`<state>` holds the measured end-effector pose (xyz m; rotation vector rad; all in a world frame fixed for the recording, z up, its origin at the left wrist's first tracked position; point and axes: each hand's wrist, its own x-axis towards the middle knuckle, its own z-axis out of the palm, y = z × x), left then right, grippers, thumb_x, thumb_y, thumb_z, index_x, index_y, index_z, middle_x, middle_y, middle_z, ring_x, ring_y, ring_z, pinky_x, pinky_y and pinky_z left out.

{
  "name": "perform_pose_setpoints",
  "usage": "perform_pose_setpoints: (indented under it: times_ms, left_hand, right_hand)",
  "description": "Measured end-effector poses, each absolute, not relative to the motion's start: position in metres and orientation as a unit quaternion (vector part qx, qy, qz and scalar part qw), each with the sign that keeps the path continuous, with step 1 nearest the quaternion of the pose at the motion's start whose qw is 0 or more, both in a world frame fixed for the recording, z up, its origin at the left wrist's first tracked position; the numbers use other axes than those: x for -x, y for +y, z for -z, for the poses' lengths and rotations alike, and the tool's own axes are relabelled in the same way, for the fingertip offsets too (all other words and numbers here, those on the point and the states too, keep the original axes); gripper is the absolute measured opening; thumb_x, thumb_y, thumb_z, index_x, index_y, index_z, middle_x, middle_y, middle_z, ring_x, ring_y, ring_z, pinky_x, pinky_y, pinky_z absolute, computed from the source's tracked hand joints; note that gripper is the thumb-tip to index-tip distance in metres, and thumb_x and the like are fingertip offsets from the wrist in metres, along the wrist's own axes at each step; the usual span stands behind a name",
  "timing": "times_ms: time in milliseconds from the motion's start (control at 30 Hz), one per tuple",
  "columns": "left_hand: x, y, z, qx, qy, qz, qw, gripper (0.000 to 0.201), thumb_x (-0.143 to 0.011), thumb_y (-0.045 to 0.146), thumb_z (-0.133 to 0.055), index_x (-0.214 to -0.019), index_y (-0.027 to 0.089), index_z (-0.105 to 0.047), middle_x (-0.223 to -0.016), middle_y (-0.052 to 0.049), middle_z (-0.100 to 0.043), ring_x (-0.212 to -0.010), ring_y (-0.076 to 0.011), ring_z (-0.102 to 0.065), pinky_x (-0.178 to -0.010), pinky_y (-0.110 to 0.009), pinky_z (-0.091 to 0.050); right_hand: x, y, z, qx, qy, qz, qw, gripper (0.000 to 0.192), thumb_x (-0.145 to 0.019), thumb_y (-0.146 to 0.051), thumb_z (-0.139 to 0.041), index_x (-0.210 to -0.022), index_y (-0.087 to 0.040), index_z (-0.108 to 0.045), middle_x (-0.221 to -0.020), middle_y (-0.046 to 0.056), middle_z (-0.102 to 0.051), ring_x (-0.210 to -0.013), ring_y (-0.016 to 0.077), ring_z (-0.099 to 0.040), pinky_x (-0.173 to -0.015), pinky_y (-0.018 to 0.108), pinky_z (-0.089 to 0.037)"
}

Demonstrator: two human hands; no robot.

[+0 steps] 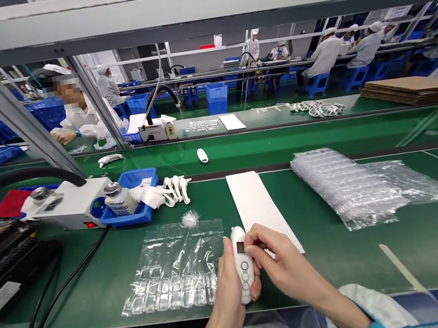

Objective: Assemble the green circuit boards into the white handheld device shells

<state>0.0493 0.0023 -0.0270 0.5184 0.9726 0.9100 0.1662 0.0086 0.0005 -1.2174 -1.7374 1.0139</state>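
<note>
The left hand [229, 287] comes up from below, fingers curled round a white device [242, 263] held upright, buttons facing the camera. The right hand [281, 262] reaches in from the lower right, thumb and forefinger pinched at the device's small screen. A clear bag [175, 268] lies flat just left of the left hand, and a white sheet [256, 205] lies just beyond the right.

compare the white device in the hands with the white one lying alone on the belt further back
The held device is gripped upright between the left hand and right hand, while the belt device lies flat and untouched. The held device shows a small screen and round buttons; the belt device shows only a plain white surface. The held device sits near the edge, the belt device beyond the dark strip. Both are white and rounded.
</note>
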Motion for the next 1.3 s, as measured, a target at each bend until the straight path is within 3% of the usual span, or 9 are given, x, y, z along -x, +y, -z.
perform_pose_setpoints:
  times_ms: [367,833,1000,1067,1167,1233,1300]
  left_hand:
    - [-0.038,-0.008,0.026,-0.216,0.44,-0.428,0.759,0.061,-0.081,0.068,-0.043,-0.053,0.015,-0.055,-0.039,0.003,-0.043,-0.03,-0.0052,-0.034,-0.034,-0.019,-0.02]
    - [-0.035,-0.013,0.031,-0.261,0.463,-0.423,0.734,0.069,-0.08,0.075,-0.031,-0.051,0.016,-0.052,-0.033,0.003,-0.038,-0.029,-0.0067,-0.033,-0.034,-0.02,-0.021]
    - [-0.03,-0.013,0.033,-0.293,0.454,-0.44,0.717,0.05,-0.075,0.066,-0.054,-0.066,0.017,-0.053,-0.041,0.005,-0.048,-0.026,-0.0055,-0.035,-0.03,-0.018,-0.019]
    - [-0.028,-0.013,0.034,-0.286,0.457,-0.437,0.72,0.054,-0.078,0.068,-0.048,-0.068,0.016,-0.056,-0.041,0.004,-0.049,-0.025,-0.0057,-0.034,-0.029,-0.018,-0.018]
    - [-0.024,-0.014,0.035,-0.306,0.468,-0.407,0.722,0.071,-0.081,0.073,-0.031,-0.047,0.015,-0.053,-0.032,0.001,-0.042,-0.024,-0.0065,-0.034,-0.03,-0.02,-0.019]
    - [-0.021,-0.015,0.034,-0.34,0.477,-0.381,0.716,0.075,-0.081,0.074,-0.027,-0.038,0.016,-0.048,-0.029,0.0,-0.038,-0.024,-0.0075,-0.035,-0.031,-0.02,-0.02]
    - [-0.016,-0.015,0.032,-0.348,0.478,-0.381,0.711,0.073,-0.081,0.074,-0.029,-0.044,0.016,-0.053,-0.032,0.0,-0.042,-0.027,-0.0086,-0.038,-0.032,-0.021,-0.023]
  right_hand:
    - [-0.155,0.005,0.006,0.478,-0.65,-0.449,0.385,0.013,-0.093,-0.023,-0.042,-0.082,-0.021,-0.048,-0.062,-0.005,-0.048,-0.051,0.0102,-0.052,-0.051,0.023,-0.041]
    - [-0.152,0.004,0.01,0.513,-0.662,-0.403,0.369,0.016,-0.093,-0.029,-0.046,-0.079,-0.021,-0.05,-0.07,-0.001,-0.053,-0.059,0.0124,-0.052,-0.054,0.024,-0.04]
    - [-0.151,0.009,0.016,0.496,-0.583,-0.498,0.408,0.019,-0.087,-0.036,-0.057,-0.079,-0.02,-0.05,-0.066,-0.004,-0.049,-0.057,0.0105,-0.049,-0.053,0.023,-0.04]
    - [-0.149,0.01,0.018,0.48,-0.551,-0.532,0.427,0.02,-0.087,-0.04,-0.055,-0.088,-0.021,-0.051,-0.07,-0.004,-0.048,-0.056,0.0094,-0.048,-0.052,0.022,-0.04]
    - [-0.145,0.011,0.018,0.474,-0.546,-0.534,0.438,0.028,-0.082,-0.04,-0.062,-0.102,-0.022,-0.053,-0.079,-0.003,-0.051,-0.063,0.0104,-0.052,-0.056,0.023,-0.043]
    - [-0.142,0.012,0.018,0.481,-0.542,-0.535,0.434,0.03,-0.08,-0.041,-0.064,-0.1,-0.02,-0.057,-0.073,-0.003,-0.051,-0.061,0.0111,-0.052,-0.054,0.023,-0.043]
    - [-0.14,0.011,0.02,0.495,-0.521,-0.534,0.445,0.03,-0.083,-0.046,-0.059,-0.093,-0.018,-0.059,-0.058,-0.005,-0.048,-0.05,0.0101,-0.047,-0.046,0.022,-0.038]
